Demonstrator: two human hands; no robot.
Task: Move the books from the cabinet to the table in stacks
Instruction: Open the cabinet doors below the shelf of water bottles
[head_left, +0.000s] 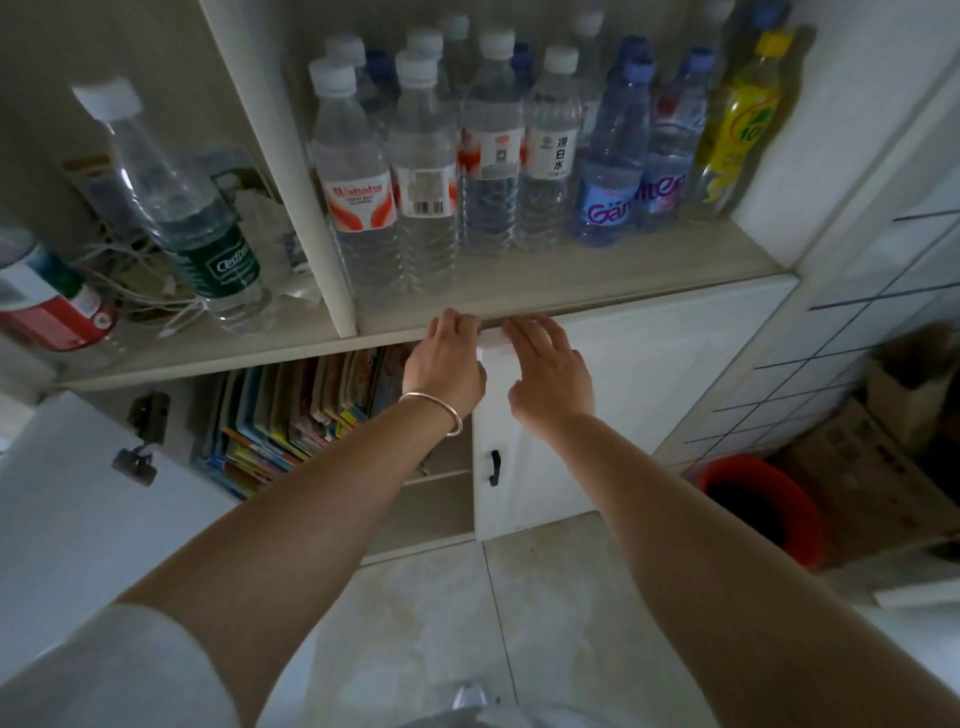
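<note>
A white cabinet (649, 291) fills the wall ahead, its open shelf crowded with water bottles (467, 156), clear and blue ones in rows and a yellow-labelled one at the far right. To the left of an upright divider stands a green-labelled bottle (197, 223) among a tangle of white cables (150, 306), with a red and white can (47, 306) lying at the edge.

Below the shelf, the left door (78, 499) hangs swung open, and the right door (623, 405), with a small black handle (494, 467), stands closed or nearly so. Both hands are up at that door's top corner: the left hand (447, 364), a silver bangle (436, 410) on its wrist, has its fingers curled over the shelf's front edge, while the right hand (550, 374) lies with straight fingers against the door's upper edge, holding nothing.

The books (301, 410) stand upright and leaning in the open lower compartment, just left of and below the left hand, not touched by either hand. By the tiled wall on the right sit a red bucket (763, 509) and cardboard boxes (872, 447) on the floor.
</note>
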